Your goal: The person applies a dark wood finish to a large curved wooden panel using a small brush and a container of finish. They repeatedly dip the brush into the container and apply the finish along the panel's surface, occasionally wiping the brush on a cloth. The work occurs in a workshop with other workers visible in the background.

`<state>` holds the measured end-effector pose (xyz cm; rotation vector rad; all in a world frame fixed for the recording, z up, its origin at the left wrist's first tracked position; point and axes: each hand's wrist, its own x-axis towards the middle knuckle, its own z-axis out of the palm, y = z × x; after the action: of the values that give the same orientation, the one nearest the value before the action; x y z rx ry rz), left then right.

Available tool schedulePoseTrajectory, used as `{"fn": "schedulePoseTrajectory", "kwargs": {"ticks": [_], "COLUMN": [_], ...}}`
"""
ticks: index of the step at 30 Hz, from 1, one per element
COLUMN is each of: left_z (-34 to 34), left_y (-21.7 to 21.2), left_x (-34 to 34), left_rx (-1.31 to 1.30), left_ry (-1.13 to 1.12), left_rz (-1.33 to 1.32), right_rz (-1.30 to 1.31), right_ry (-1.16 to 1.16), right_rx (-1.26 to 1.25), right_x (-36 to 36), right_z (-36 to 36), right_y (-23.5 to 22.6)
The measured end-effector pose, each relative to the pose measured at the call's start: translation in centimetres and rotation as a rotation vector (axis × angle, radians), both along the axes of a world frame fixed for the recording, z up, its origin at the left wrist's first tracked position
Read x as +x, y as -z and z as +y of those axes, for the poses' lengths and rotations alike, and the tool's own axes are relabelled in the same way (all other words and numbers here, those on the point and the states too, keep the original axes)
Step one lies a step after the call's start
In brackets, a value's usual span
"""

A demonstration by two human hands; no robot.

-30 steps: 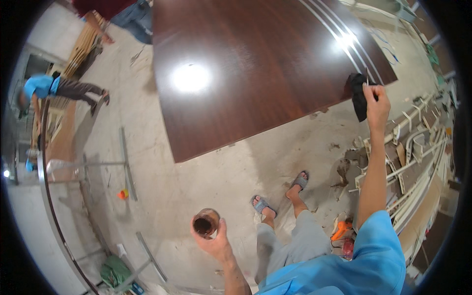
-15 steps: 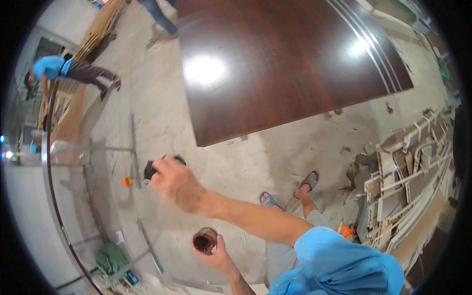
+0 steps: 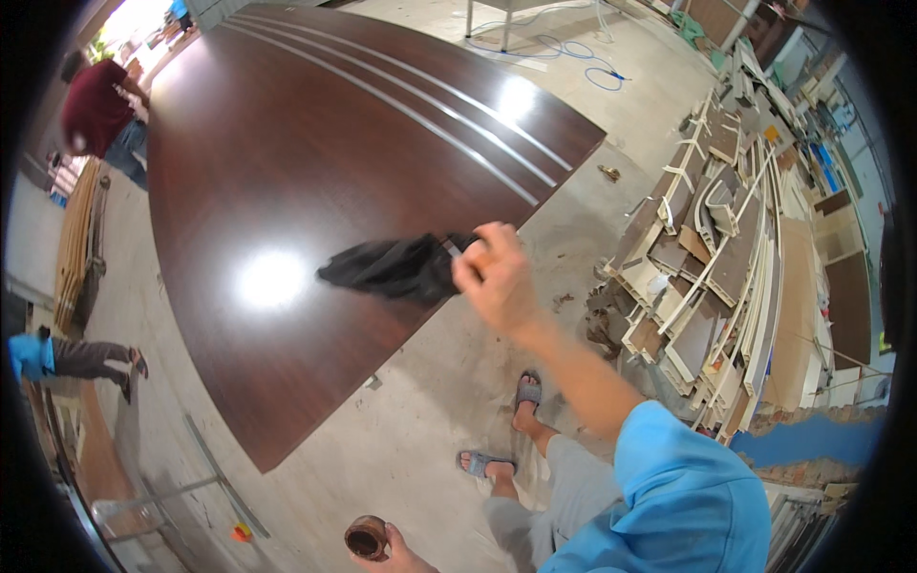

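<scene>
My right hand (image 3: 497, 279) is closed on a black cloth (image 3: 396, 270), which trails out to the left over the near edge of a big dark-brown glossy panel (image 3: 325, 172). Whether the cloth touches the surface I cannot tell. Three pale, silvery lines run along the panel's far right side. Low in the view, my left hand (image 3: 401, 556) grips a small brown-stained jar (image 3: 366, 538) with a dark inside, held upright and apart from the panel.
A heap of cream and brown profile offcuts (image 3: 707, 258) lies on the right. At far left stand a person in dark red (image 3: 100, 110) by the panel and one in blue (image 3: 38, 355). A metal frame (image 3: 224, 477) is lower left; a blue hose (image 3: 578, 53) lies behind.
The view has turned right. My right hand, blurred at the left before with something black by it, is now over the panel's edge with the black cloth. My left hand keeps the jar.
</scene>
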<state>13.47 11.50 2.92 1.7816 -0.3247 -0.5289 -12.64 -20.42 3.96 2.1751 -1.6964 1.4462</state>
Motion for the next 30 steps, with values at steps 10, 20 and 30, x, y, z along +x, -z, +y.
{"fn": "schedulePoseTrajectory", "kwargs": {"ticks": [10, 20, 30], "left_z": [-14.3, -22.4, -29.4], "left_y": [-2.7, 0.4, 2.3], "left_x": [-14.2, -29.4, -38.3], "left_rx": [0.272, 0.156, -0.111], "left_ry": [0.427, 0.518, 0.883], "left_rz": [-0.332, -0.146, -0.087], "right_rz": [-0.059, -0.200, -1.195], "right_ry": [0.443, 0.430, -0.121], "right_rx": [-0.109, 0.012, 0.754], "right_x": [-30.6, -41.9, -27.6], "right_z": [-13.6, -13.4, 1.4], "right_y": [3.0, 3.4, 5.6]}}
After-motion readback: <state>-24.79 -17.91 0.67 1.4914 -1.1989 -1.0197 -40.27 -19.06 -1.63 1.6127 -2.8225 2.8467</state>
